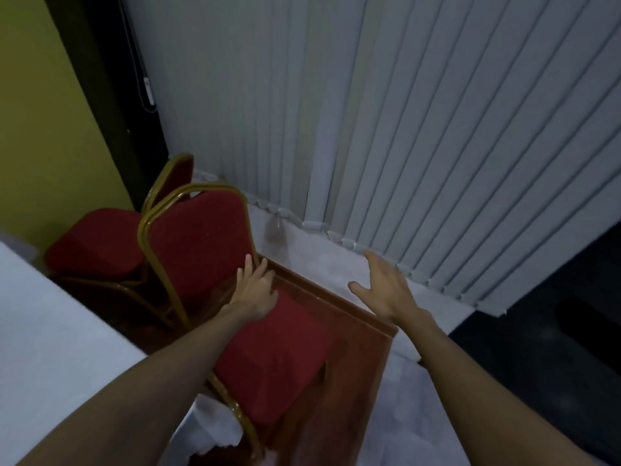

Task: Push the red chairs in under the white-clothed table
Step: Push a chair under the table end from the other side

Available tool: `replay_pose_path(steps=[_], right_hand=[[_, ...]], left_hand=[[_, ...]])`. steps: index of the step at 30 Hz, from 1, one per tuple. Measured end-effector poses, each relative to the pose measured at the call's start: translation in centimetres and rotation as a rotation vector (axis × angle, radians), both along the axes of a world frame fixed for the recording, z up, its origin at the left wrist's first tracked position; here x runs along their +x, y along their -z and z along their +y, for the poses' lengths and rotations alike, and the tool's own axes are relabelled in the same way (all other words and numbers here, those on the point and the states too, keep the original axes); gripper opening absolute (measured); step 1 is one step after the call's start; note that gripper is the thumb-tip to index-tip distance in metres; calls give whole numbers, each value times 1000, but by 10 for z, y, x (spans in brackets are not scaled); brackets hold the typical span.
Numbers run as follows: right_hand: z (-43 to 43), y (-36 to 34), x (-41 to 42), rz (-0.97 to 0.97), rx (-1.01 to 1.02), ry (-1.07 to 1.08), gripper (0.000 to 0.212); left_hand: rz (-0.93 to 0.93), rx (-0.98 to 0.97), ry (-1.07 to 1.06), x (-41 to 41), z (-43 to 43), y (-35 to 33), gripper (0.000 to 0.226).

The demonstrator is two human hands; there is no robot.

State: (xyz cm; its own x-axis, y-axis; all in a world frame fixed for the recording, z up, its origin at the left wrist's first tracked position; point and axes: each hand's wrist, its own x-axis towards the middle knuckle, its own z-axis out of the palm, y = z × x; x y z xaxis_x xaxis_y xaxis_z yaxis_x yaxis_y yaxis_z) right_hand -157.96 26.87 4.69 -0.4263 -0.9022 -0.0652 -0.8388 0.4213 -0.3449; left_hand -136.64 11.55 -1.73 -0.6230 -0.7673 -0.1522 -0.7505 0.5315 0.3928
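Note:
A red padded chair (279, 358) with a gold metal frame stands in front of me, its backrest toward the left. My left hand (255, 290) rests at the join of its seat and backrest, fingers on the frame's right edge. My right hand (383, 287) hovers open in the air to the right of the chair, fingers spread, holding nothing. A second red chair (97, 243) stands behind the first, near the yellow wall. The white-clothed table (50, 331) fills the lower left; its cloth edge shows below the near chair.
Grey vertical blinds (403, 129) hang along the far side, reaching a pale floor strip. A brown wooden platform (356, 358) lies under the near chair. A yellow wall (43, 129) and a dark frame stand at the left. A dark area lies at the right.

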Motion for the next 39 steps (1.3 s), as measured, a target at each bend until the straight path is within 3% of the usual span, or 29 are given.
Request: replay_pose_path(steps=[5,11,20,34,39], right_hand=[[-58,-12,-85,17,11,-169,74],[-162,-20,-166,-100,85,-367,75],[-317,-16,-232,-150,146,-596,82],[-539,4,-264,-165,110,-1001,82],[-595,8,-237,-193,123,-1103,81]], left_hand=[[70,95,-126,-61,-34,-3,62],[124,149,-253,-105,-89,-18,71],[98,147,-400,-183,-203,-19,74],[141,41,-731,-229,-309,-31,69],[145,-9,-838,-229,-321,-37,62]])
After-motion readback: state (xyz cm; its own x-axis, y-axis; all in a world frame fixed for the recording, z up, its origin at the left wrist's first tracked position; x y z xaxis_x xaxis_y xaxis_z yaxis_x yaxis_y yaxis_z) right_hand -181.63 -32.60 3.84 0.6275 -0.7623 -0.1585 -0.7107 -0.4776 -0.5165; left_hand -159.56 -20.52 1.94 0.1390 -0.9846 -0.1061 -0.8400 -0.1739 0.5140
